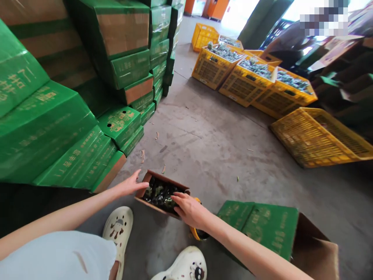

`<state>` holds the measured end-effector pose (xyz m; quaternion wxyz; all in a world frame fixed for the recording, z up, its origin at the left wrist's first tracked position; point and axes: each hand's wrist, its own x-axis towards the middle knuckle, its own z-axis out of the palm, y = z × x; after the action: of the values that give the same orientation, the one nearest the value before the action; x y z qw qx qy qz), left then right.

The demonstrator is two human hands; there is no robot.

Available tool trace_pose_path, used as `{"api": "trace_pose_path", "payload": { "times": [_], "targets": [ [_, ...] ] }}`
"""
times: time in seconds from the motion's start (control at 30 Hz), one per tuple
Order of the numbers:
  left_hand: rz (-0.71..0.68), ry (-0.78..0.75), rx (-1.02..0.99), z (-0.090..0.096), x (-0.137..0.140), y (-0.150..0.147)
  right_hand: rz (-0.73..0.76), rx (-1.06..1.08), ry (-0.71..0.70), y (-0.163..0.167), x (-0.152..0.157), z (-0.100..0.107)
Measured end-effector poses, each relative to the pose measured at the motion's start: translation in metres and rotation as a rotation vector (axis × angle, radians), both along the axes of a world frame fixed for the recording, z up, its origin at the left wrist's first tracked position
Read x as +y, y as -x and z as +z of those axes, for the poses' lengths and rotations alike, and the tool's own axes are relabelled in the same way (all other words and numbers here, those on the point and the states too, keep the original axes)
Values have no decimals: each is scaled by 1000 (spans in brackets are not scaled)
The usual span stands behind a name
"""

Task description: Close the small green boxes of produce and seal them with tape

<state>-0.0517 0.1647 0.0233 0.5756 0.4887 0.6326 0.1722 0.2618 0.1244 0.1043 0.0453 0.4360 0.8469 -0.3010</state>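
Below me on the floor sits an open cardboard box (169,181), packed with dark, glossy contents (159,193) with greenish patches; I cannot make out their kind. At the box's left end is my left hand (135,184), its thumb and fingers spread and holding nothing. My right hand (190,210) reaches over the opposite end, fingers stretched out over the contents, gripping nothing visible. Partly hidden beneath my right wrist is a round yellow-and-black object (196,233).
Green cartons (129,72) are stacked high on the left. An open green carton (271,223) lies at lower right. Filled yellow crates (211,72) stand beyond, near a tilted yellow crate (309,142). Another person (287,42) bends at upper right. My white clogs (121,221) flank the box's near side.
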Motion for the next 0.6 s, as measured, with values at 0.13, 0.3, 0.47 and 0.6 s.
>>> {"api": "trace_pose_path", "payload": {
  "times": [0.13,0.3,0.47,0.6],
  "targets": [
    [-121,-21,-22,-16,0,-15,210,-311,57,23,8,-16],
    [-360,-13,228,-12,0,-24,312,-168,-29,24,-8,-32],
    [-427,-53,459,-4,-4,-36,228,-315,-21,37,-4,-26],
    [-441,-86,503,-4,-9,-39,254,-383,-31,54,-1,-24]
  ]
}}
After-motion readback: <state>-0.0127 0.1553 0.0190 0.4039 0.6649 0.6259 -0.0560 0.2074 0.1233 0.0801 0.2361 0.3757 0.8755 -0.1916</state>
